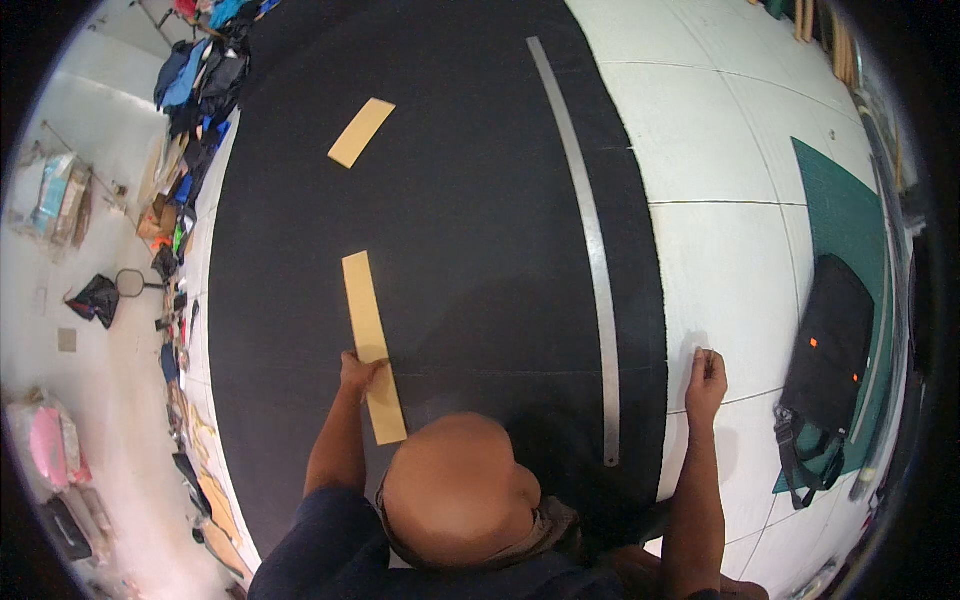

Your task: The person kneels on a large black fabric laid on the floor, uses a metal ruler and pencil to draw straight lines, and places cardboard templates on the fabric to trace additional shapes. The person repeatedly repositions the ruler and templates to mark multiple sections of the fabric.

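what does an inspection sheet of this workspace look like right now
surface: white table largely covered by black fabric
job's things: long tan strip under the left hand; long metal ruler lying on the fabric
clutter: second, shorter tan strip farther up; black bag on a green mat
hands: left pressing the strip; right hand resting on the white table beside the fabric edge, closed
cables: nothing seen
surroundings: fabric scraps piled along the left edge, bags on the floor

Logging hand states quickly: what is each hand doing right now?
Left hand: pressing on the long tan strip, not gripping.
Right hand: loosely closed on the white table, contents unclear.
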Demonstrator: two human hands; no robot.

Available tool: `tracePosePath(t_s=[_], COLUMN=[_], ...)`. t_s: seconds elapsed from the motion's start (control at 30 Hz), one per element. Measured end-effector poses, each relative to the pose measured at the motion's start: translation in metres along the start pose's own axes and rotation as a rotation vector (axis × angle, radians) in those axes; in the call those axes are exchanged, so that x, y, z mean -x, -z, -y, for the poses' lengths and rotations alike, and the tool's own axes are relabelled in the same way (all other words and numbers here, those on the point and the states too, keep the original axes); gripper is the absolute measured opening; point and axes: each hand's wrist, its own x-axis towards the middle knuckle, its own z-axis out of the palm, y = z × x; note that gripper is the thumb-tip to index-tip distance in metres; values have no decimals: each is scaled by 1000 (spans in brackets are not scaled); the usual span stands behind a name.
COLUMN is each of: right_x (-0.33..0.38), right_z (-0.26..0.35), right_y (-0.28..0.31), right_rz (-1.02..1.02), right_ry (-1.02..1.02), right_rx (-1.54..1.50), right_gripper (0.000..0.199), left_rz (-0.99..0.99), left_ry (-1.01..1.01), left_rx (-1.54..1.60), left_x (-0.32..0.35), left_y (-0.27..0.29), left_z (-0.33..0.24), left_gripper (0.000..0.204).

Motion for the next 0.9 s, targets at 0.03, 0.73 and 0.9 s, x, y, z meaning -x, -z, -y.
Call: tracePosePath(t_s=[0.03,0.73,0.9], right_x=[-2,-21,-28], right_z=[4,134,141], right_y=[-4,-62,-37], right_rz=[-12,143,-168], right_ry=[1,-150,-39], right_rx=[0,-697,-743], right_gripper=[26,32,24], left_rz=[-74,348,881], left_ry=[-42,-1612,-1177], left_rx=[-46,57,393], left_x=[6,221,259], left_y=[5,11,-47], left_z=[-6,-359,-389], left_gripper=[63,14,34])
